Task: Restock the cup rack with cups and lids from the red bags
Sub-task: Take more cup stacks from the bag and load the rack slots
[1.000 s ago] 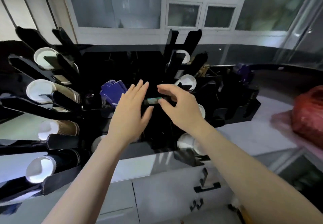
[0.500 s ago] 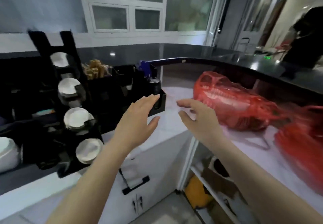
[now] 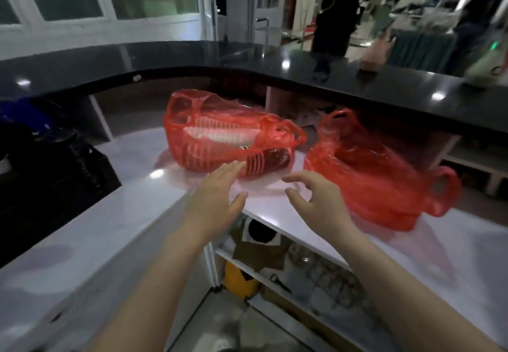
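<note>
Head view was smeared by motion; the cup rack point(image 3: 52, 164) was only a dark blur cut off at the left edge. Stacked ribbed white shapes showed through the left red bag point(image 3: 228, 134), cups or lids, unclear which. The right red bag point(image 3: 382, 178) hid its contents. Both lay on the white counter point(image 3: 110, 230). The left hand point(image 3: 217, 200) and right hand point(image 3: 316, 200) hovered empty, fingers spread, just before the bags.

rack point(image 3: 68, 164): cut off at left edge, blurred | right bag point(image 3: 379, 184): contents unreadable
</note>
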`<state>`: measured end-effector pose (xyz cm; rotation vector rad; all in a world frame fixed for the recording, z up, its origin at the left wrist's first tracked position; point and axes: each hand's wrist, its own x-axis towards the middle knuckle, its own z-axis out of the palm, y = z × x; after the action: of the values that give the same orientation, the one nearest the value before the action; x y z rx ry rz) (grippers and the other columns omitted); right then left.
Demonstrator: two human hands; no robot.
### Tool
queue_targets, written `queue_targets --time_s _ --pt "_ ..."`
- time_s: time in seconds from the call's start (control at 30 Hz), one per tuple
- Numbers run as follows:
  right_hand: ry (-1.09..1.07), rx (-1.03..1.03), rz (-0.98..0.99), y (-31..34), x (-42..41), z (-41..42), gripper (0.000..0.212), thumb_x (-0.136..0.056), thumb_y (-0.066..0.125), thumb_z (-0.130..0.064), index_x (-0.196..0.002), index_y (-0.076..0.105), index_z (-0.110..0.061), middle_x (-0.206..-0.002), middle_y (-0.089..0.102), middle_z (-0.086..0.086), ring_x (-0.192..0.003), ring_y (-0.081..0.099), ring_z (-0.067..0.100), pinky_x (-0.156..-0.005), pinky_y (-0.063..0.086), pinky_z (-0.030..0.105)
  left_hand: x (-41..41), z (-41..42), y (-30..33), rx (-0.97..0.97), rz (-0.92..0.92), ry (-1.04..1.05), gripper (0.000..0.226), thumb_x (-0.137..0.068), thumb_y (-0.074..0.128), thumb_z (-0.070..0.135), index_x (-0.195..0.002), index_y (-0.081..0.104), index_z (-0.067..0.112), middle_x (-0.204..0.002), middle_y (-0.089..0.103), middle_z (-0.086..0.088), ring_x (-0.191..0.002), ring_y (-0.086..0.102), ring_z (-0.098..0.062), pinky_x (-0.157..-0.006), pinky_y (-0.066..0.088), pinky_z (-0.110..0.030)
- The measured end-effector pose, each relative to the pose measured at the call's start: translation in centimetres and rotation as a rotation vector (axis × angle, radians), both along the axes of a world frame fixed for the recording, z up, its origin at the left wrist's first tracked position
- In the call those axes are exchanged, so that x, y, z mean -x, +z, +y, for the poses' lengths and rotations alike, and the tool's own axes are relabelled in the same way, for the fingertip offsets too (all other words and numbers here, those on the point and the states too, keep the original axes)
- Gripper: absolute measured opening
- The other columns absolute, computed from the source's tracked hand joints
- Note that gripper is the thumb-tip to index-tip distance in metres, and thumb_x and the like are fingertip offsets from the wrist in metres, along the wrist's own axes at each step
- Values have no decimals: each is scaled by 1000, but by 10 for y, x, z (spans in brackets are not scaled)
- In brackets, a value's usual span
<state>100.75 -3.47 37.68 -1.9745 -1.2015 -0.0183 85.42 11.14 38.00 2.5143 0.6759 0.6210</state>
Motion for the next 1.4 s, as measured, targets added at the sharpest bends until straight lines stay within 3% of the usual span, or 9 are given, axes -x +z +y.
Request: queue_targets --time_s 0.17,0.4,0.5,0.6,0.93,1.03,1.17,1.27,1.4 --pt "-124 58 -28 -11 -58 -2 21 -86 66 -15 -107 71 -17 -108 69 -3 -103 61 15 -93 46 33 -58 23 -15 84 4 -82 58 -92 57 22 -145 35 26 -151 34 5 -139 30 -12 -113 24 -33" --pt "-175 205 -57 -23 -133 41 24 -86 64 -17 -110 70 -19 -111 68 -4 -105 59 14 -92 40 24 -131 86 -32 70 -121 -68 46 -89 60 15 -135 52 21 -136 54 1 -124 51 -18 -103 40 -37" --pt "-164 194 -83 -27 -157 72 24 -85 64 -13 -108 70 -17 -109 69 -2 -104 60 17 -90 39 24 -149 121 -33 66 -249 -13 36 -89 59 11 -123 62 22 -122 64 4 -101 58 -8 -84 44 -22" --pt "-154 128 -107 -30 -169 104 24 -84 65 -12 -107 70 -16 -105 70 -3 -98 62 17 -85 41 22 -160 159 -32 90 -293 74 32 -90 55 8 -113 68 26 -116 66 8 -102 56 -4 -83 39 -18" --pt "74 22 -309 -12 -168 216 16 -79 67 -3 -94 71 -9 -90 69 6 -86 62 28 -77 49 37 -149 238 -55 -63 10 224 21 -81 69 6 -100 75 13 -110 70 -5 -109 61 -26 -90 42 -34" --pt "252 254 -280 -20 -163 246 19 -86 62 -14 -105 68 -14 -100 66 5 -96 60 28 -76 50 42 -141 250 -68 -1 185 206 42 -77 77 24 -117 66 17 -123 63 -5 -117 54 -26 -96 42 -38" --pt "409 644 -387 -34 -169 261 38 -85 64 -41 -119 60 -24 -113 61 0 -109 53 24 -82 49 41 -132 256 -90 38 452 209 86 -67 80 46 -141 41 27 -150 36 -2 -136 33 -26 -108 34 -40" --pt "422 712 -408 -38 -184 254 60 -75 70 -54 -128 53 -32 -120 58 -4 -112 51 21 -82 45 34 -126 260 -97 38 469 241 99 -63 80 50 -146 28 33 -154 28 -2 -136 31 -29 -108 32 -41" --pt "421 770 -465 -42 -197 243 75 -71 72 -57 -137 40 -39 -126 55 -7 -114 49 21 -85 46 35 -118 268 -95 34 553 344 108 -59 79 57 -146 18 41 -144 38 -7 -124 43 -37 -99 37 -43"
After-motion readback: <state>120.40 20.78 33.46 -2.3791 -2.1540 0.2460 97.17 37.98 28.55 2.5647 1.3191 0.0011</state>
